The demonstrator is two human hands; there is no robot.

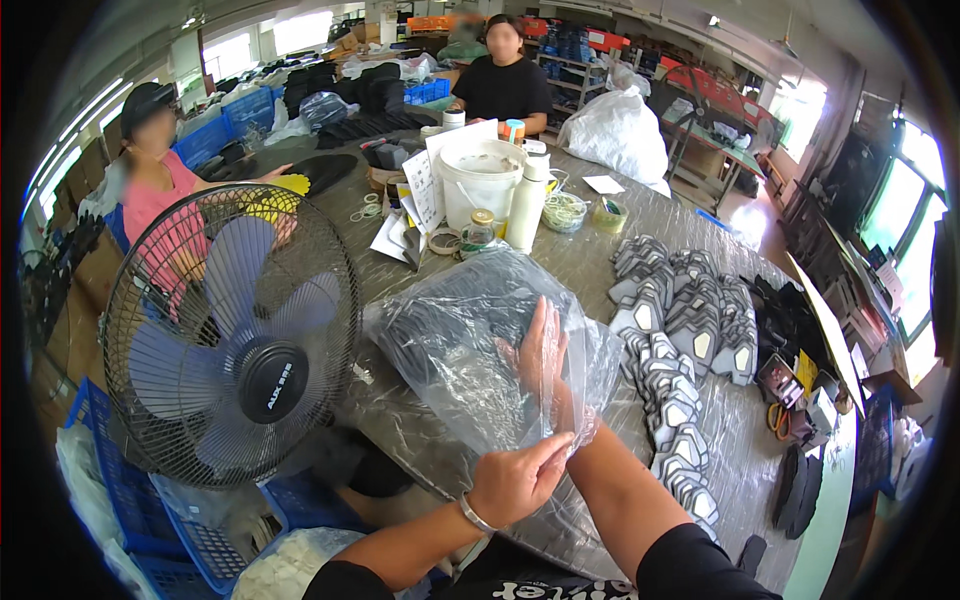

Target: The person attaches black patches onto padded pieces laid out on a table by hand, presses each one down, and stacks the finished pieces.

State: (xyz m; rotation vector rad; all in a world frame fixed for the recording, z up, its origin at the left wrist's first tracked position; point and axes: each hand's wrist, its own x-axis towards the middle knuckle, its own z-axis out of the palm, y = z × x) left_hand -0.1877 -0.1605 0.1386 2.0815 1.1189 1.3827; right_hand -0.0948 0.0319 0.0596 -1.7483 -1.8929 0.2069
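Observation:
A clear plastic bag (478, 405) lies on the table in front of me, with something dark (455, 310) showing through its far part; I cannot make out what that is. My right hand (540, 350) reaches inside the bag up to the wrist, fingers stretched out and pointing away from me. At the bag's near edge, my left hand (518, 482) pinches the plastic film beside my right wrist. A bracelet circles the left wrist.
A caged fan (235, 340) stands close on the left. Beyond the bag are a white bucket (480, 180), a pale bottle (526, 208) and jars. Overlapping grey-and-white shaped pieces (680, 400) line the right. Scissors (778, 420) lie near the right edge. Two people (503, 85) are across the table.

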